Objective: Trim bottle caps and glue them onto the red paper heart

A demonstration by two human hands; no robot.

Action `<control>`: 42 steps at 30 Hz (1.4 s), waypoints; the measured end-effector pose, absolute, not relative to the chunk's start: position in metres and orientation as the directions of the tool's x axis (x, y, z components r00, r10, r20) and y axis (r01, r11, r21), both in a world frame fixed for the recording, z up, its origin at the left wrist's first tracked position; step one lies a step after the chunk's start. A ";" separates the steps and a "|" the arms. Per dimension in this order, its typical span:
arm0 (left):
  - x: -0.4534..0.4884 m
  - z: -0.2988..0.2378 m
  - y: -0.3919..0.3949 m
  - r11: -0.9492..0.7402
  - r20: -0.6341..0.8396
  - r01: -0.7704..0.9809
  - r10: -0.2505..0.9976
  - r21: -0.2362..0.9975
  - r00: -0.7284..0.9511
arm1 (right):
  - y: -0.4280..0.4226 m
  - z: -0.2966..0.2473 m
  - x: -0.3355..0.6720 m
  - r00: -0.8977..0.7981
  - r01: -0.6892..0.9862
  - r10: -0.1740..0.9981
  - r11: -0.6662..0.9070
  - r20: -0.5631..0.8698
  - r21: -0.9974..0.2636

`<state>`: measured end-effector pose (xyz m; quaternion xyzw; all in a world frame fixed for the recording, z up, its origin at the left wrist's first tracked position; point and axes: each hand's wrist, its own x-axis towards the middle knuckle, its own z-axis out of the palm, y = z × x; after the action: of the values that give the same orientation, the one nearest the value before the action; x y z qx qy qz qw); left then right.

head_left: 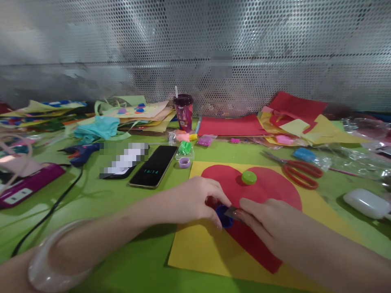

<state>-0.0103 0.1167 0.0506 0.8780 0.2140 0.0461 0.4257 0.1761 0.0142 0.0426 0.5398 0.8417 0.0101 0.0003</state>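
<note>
Taking the red paper shape (271,185) as landmark, the blue cap (224,216) is over its lower left part, pinched between the thumb and a finger of the left hand (198,199); whether it rests on the paper I cannot tell. The right hand (267,219) grips a flat grey blade (231,211), its tip at the cap's opening. To work well, I'd keep the pinch firm and low on the cap, fingertips out of the blade's line, and use short, light strokes so a slip spares both the red shape and the yellow sheet (192,252) beneath it.
</note>
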 end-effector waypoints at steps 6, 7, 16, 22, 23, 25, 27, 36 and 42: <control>-0.008 0.051 0.112 -0.418 -0.158 0.403 0.509 0.814 0.846 | 0.019 0.046 0.168 -0.333 0.937 0.934 0.343 -0.130 0.060; -0.008 0.051 0.112 -0.409 -0.162 0.405 0.511 0.818 0.844 | 0.019 0.046 0.168 -0.339 0.932 0.929 0.353 -0.145 0.078; -0.009 0.053 0.106 -0.417 -0.128 0.358 0.486 0.835 0.864 | 0.006 0.047 0.188 -0.735 0.648 0.664 0.630 0.137 0.428; -0.009 0.050 0.105 -0.474 -0.094 0.360 0.496 0.804 0.863 | 0.008 0.045 0.186 -0.736 0.632 0.674 0.650 0.065 0.422; -0.008 0.049 0.105 -0.487 -0.076 0.349 0.495 0.801 0.865 | 0.010 0.043 0.183 -0.693 0.683 0.719 0.633 0.049 0.364; -0.008 0.047 0.105 -0.505 -0.056 0.337 0.492 0.795 0.869 | 0.012 0.039 0.179 -0.577 0.799 0.817 0.557 0.027 0.228; -0.008 0.047 0.105 -0.511 -0.059 0.342 0.491 0.788 0.869 | 0.013 0.036 0.178 -0.517 0.848 0.856 0.507 0.030 0.153; -0.009 0.049 0.107 -0.484 -0.089 0.353 0.487 0.800 0.869 | 0.005 0.028 0.192 -0.471 0.881 0.880 0.467 0.059 0.074; -0.012 0.051 0.107 -0.575 -0.037 0.266 0.379 0.774 0.925 | 0.006 0.034 0.183 -0.364 0.920 0.924 0.377 -0.116 0.110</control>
<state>-0.0117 0.1067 0.0506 0.8848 0.1823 0.0663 0.4236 0.1826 0.0064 0.0342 0.5581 0.8259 0.0130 0.0792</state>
